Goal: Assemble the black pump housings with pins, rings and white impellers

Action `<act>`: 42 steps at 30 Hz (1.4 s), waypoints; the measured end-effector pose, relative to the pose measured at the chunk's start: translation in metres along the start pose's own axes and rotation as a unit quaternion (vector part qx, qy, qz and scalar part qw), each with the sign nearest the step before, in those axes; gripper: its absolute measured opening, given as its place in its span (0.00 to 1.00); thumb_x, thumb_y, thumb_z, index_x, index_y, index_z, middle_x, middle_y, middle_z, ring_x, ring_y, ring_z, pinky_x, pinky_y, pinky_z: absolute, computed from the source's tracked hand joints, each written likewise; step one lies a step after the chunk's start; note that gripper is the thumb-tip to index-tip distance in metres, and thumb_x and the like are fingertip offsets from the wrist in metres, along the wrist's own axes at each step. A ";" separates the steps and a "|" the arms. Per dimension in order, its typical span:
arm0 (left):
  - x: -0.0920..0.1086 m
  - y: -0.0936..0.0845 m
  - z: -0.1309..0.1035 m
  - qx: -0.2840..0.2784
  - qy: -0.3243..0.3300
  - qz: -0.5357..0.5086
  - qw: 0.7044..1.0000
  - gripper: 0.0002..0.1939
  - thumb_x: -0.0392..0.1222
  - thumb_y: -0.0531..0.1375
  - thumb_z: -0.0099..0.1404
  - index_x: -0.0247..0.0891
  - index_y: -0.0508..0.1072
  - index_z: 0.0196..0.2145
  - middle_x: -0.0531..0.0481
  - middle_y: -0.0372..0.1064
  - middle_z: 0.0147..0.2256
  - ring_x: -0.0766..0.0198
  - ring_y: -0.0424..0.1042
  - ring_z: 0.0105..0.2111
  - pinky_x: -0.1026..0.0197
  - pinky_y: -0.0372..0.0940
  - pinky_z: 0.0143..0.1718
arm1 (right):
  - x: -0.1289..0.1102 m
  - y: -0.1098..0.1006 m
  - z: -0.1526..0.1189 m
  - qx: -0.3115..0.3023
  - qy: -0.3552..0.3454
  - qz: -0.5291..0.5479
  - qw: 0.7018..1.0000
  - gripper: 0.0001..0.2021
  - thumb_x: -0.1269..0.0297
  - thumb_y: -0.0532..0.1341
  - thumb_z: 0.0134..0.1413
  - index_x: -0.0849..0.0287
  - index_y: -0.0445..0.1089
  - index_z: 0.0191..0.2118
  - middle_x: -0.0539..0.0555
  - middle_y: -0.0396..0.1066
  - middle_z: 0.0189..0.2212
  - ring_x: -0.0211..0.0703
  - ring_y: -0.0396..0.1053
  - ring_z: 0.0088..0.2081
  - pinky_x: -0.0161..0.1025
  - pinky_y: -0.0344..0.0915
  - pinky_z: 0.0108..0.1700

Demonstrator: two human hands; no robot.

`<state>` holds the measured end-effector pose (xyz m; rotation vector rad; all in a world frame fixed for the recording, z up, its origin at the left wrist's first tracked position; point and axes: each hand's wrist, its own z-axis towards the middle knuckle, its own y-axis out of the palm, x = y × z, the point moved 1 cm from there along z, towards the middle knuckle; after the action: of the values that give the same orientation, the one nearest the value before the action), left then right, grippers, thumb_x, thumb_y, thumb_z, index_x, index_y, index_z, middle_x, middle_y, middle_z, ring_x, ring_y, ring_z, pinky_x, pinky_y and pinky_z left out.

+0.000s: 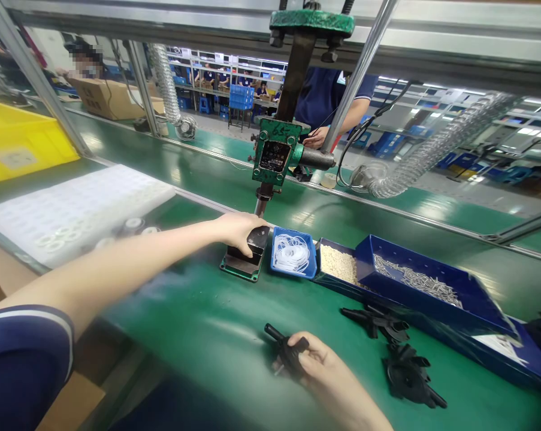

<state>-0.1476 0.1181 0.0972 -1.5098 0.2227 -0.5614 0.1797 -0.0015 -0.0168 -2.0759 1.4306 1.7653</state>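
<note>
My left hand (239,231) reaches across to the green press (275,152). Its thumb and fingers grip the dark block (257,239) on the press base, under the ram; some fingertips are hidden behind the block. Nearer to me, my right hand (317,362) pinches a black plastic part (292,354) with a tube-like spout pointing up and left. That part is held just above the green table (198,341). To the right of this hand lie more black plastic parts (409,377) in a loose group.
Beside the press stands a blue tray (275,272) of white rings. Bins of cream pellets (337,263) and metal pins (432,287) follow to the right. A white sheet (85,203) and yellow crate (27,143) are at left. Across the bench stands a co-worker (319,99).
</note>
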 end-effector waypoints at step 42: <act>0.004 -0.004 -0.003 -0.017 -0.009 0.023 1.000 0.43 0.51 0.70 0.47 0.42 0.63 0.59 0.45 0.71 0.52 0.49 0.71 0.50 0.60 0.64 0.41 | -0.003 -0.002 0.000 -0.018 0.007 -0.015 1.000 0.11 0.60 0.63 0.61 0.56 0.68 0.47 0.58 0.77 0.37 0.46 0.75 0.43 0.38 0.65 0.46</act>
<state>-0.1461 0.1137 0.1019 -1.5389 0.2542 -0.5093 0.1818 0.0011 -0.0155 -2.1209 1.3744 1.7824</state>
